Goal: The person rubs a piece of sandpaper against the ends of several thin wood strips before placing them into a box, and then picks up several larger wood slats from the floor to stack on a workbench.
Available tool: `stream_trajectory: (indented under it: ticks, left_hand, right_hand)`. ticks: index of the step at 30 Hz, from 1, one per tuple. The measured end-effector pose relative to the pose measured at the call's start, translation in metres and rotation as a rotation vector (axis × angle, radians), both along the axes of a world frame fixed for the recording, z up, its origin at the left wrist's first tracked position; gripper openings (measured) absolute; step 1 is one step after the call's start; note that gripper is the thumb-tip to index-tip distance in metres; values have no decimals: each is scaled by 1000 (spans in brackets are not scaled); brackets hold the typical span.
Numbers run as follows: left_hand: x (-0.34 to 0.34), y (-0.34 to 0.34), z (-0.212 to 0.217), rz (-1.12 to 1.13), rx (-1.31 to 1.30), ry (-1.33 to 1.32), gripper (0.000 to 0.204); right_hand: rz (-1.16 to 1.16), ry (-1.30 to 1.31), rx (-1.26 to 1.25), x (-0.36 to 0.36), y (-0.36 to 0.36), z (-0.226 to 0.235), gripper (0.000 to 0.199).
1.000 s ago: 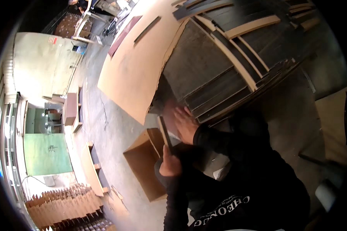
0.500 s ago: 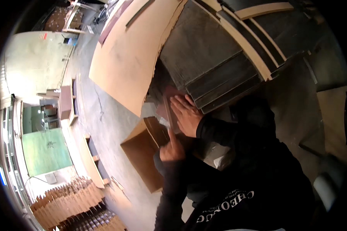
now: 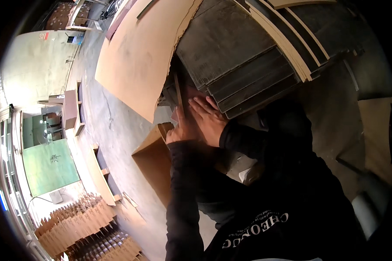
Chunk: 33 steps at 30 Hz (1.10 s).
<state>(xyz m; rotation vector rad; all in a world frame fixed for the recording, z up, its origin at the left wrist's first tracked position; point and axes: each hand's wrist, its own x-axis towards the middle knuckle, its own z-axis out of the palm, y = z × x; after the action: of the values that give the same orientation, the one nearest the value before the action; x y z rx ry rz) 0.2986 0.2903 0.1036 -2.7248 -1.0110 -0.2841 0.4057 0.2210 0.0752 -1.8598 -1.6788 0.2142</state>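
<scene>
The left hand appears clamped on a narrow strip, its grip partly hidden, one finger lying along it; the right hand rests flat, fingers slightly apart, on a reddish-brown board; strip and board are beside stacked dark panels, near a cardboard box.

The person wears a black top with long sleeves and white lettering across the front
</scene>
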Motion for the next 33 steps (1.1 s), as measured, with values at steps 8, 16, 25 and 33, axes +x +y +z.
stream_trajectory:
  ticks: [8, 16, 25, 33]
  left_hand:
    - [-46, -36, -13, 79, -23, 69, 57]
    - [-87, -59, -5, 72, -32, 31, 53]
    - [-100, -67, 92, 270, -27, -316, 16]
    - [-71, 9, 138, 39, -133, -232, 18]
  right_hand:
    - [5, 45, -15, 0, -1, -7, 57]
    - [9, 11, 31, 5, -1, 2, 58]
    - [28, 49, 6, 7, -3, -7, 58]
    - [39, -1, -10, -1, 2, 2, 59]
